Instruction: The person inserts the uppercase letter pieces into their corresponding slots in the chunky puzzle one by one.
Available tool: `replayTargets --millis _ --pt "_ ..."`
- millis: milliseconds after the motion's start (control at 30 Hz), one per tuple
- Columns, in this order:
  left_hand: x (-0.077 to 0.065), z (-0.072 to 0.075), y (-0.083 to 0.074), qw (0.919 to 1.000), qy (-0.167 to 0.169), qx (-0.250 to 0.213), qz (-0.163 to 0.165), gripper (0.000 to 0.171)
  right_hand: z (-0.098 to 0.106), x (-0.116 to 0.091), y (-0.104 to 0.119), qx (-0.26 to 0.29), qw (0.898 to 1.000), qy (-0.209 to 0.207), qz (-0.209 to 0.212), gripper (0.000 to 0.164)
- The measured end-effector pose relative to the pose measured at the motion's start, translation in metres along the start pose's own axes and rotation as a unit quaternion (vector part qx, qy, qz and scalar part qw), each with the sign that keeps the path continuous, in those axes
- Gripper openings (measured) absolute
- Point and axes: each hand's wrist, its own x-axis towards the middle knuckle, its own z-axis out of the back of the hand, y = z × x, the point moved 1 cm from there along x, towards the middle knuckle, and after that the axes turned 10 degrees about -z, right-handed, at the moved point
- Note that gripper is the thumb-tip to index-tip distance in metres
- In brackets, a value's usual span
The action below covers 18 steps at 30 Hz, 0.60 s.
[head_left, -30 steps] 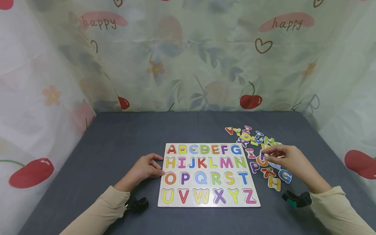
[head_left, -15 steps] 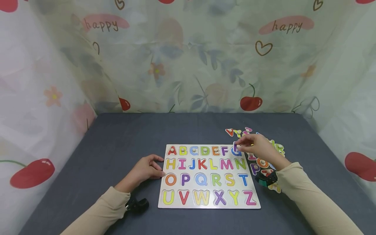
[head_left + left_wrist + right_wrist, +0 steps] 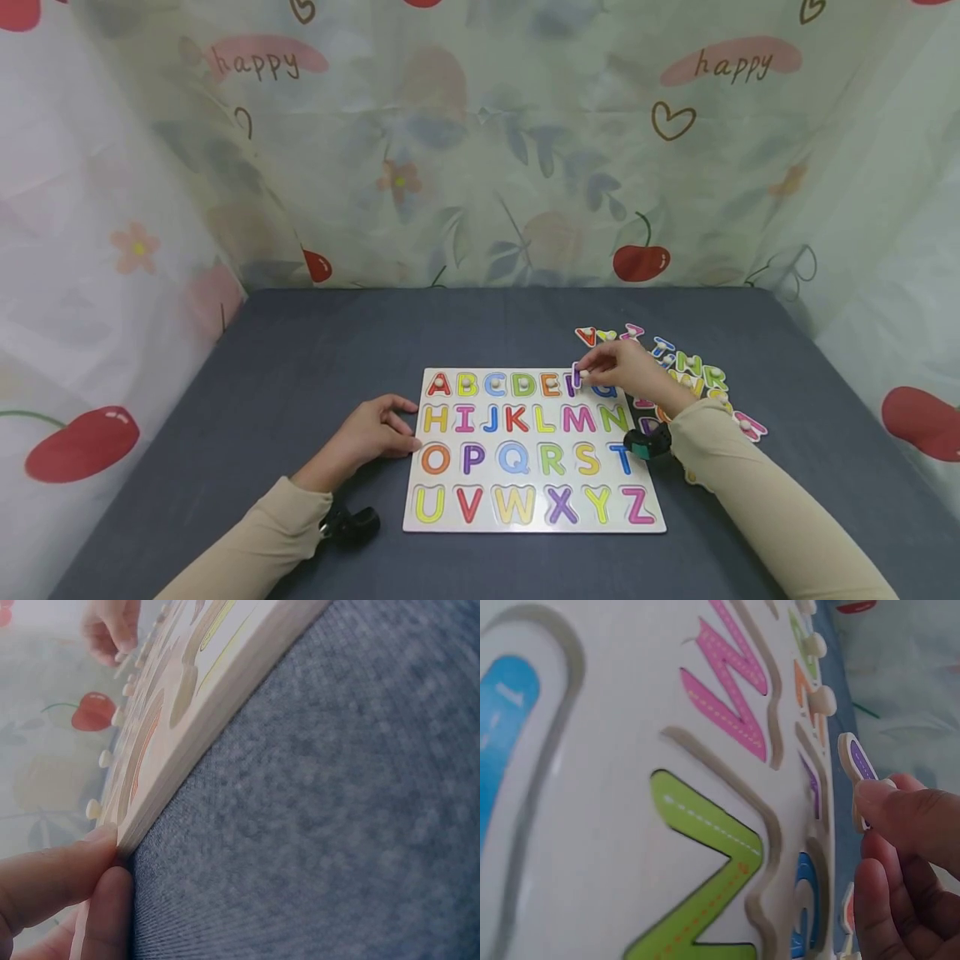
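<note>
A white alphabet puzzle board (image 3: 457, 477) lies on the dark table cloth, with knobbed letters A to E seated in its top row. My left hand (image 3: 375, 427) grips the board's left edge, thumb on the rim and a fingertip beside it in the left wrist view. Between thumb and fingers of my right hand (image 3: 626, 368) is a small purple letter piece (image 3: 862, 761), pinched by its knob. It is held tilted over the printed F, just right of the seated E. My right hand hides part of the printed G.
Loose letter pieces lie in a pile right of the board, partly hidden under my right forearm; a green N piece (image 3: 687, 362) and a red V piece (image 3: 586, 336) show there. A printed curtain (image 3: 480, 167) stands behind the table (image 3: 337, 333).
My right hand has carried the purple letter piece left from the pile, past the printed G, to above the F. My left hand has stayed at the board's edge.
</note>
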Motion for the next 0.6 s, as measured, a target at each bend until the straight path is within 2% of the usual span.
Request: replayTargets --millis 233,600 --pt "0.001 0.000 0.003 1.0000 -0.001 -0.004 0.002 0.053 -0.007 0.008 -0.004 -0.005 1.000 0.022 -0.008 0.014" --pt "0.001 -0.001 0.002 1.0000 -0.002 0.004 0.001 0.054 -0.010 0.012 -0.003 -0.021 0.999 0.036 -0.023 0.013"
